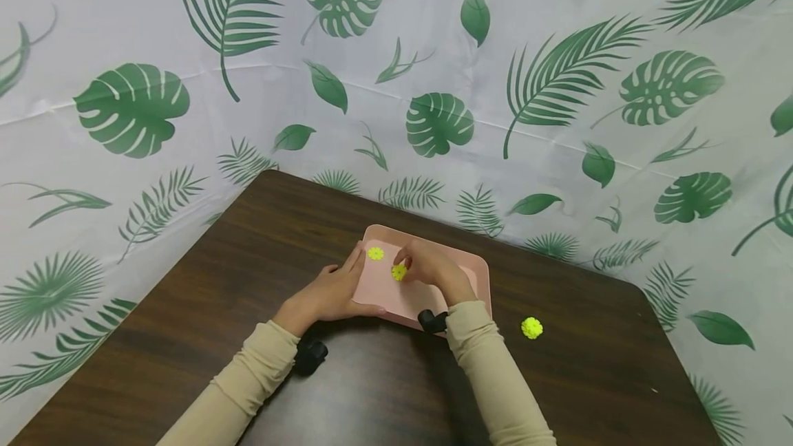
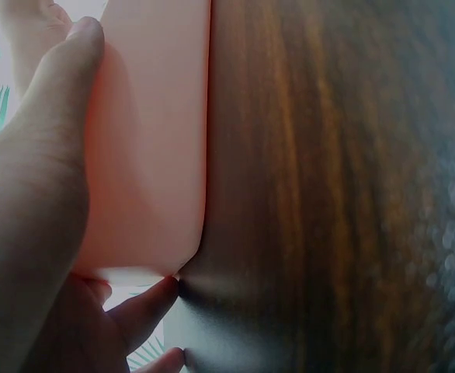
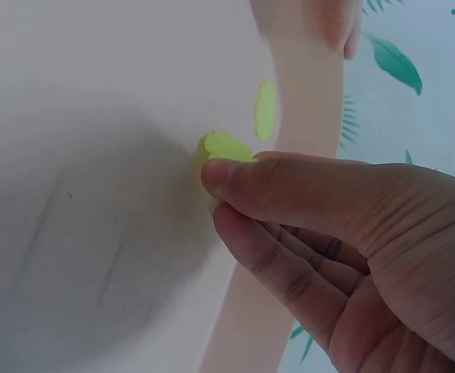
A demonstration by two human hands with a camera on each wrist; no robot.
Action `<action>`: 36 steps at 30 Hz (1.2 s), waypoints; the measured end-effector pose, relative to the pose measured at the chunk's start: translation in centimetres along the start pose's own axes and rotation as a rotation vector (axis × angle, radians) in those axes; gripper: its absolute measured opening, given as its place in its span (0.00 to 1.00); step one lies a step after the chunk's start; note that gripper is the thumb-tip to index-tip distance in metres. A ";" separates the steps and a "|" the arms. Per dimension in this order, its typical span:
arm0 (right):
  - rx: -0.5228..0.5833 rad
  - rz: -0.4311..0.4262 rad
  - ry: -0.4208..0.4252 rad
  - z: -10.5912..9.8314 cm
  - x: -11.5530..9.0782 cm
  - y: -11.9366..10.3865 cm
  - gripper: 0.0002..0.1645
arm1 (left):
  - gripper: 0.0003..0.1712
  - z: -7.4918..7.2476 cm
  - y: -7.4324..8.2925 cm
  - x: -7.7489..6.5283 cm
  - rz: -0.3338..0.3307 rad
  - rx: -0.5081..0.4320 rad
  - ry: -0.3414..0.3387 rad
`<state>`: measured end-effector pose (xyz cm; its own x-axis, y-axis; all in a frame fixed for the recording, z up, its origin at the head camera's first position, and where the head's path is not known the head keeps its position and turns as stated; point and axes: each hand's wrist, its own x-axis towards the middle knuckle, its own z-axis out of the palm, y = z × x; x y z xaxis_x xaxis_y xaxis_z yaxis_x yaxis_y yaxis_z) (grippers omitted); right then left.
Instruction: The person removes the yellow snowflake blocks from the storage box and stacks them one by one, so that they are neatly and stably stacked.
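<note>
A shallow pink tray [image 1: 427,305] lies on the table, with a yellow flower-shaped piece [image 1: 375,253] flat near its far left corner. My left hand [image 1: 331,292] holds the tray at its near left corner; the thumb lies along the near wall and the fingers go round the short end, as the left wrist view shows. Over the tray floor, my right hand [image 1: 427,268] pinches a second yellow flower-shaped piece [image 3: 227,146] between thumb and fingers. The thumb covers part of this piece in the right wrist view.
More yellow flower-shaped pieces [image 1: 531,327] sit bunched together on the dark wooden table [image 1: 595,363], right of the tray. A white leaf-print cloth [image 1: 384,109] hangs behind the table's far edge. Both wrists wear small black cameras.
</note>
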<state>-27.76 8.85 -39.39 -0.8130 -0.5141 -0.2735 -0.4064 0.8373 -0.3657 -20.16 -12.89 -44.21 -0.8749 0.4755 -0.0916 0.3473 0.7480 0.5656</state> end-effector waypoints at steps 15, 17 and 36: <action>0.007 -0.029 0.051 -0.2 -0.8 0.2 0.15 | 0.71 0.3 0.3 0.2 -0.005 -0.010 -0.012; 0.017 -0.055 0.094 -0.6 -1.2 0.3 0.17 | 0.71 0.3 0.2 0.1 -0.005 -0.005 -0.009; 0.272 0.137 0.557 -0.9 -11.4 7.4 0.21 | 0.70 0.4 0.1 0.3 0.011 -0.004 0.001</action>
<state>-21.87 21.13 -38.15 -0.9749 -0.1702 0.1434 -0.2223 0.7738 -0.5931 -20.23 -12.50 -44.54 -0.8713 0.4833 -0.0846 0.3556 0.7408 0.5699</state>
